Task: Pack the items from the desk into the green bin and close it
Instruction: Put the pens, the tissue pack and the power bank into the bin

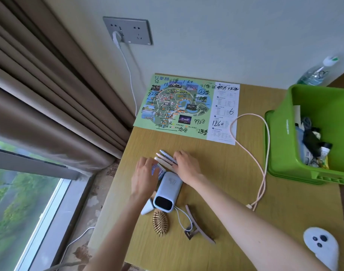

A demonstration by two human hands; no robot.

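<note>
The green bin (pixel 280 141) stands open at the desk's right side, with several items inside and its lid under it. Three pens (pixel 164 157) lie side by side near the desk's left edge. My right hand (pixel 186 166) rests flat on their near ends. My left hand (pixel 145 174) lies over a small blue-and-white packet (pixel 157 170) just left of the pens; whether it grips it is hidden. A pale blue power bank (pixel 168 190) sits right below both hands. A wooden hairbrush (pixel 161 222), a brown hair clip (pixel 198 225) and a pink cable (pixel 265 159) lie nearby.
A scribbled map sheet (pixel 186 106) lies at the desk's back. A water bottle (pixel 315 73) stands behind the bin. A white controller (pixel 321 245) sits at the near right. Curtains, a window and a wall socket (pixel 128 30) with a white plug are to the left.
</note>
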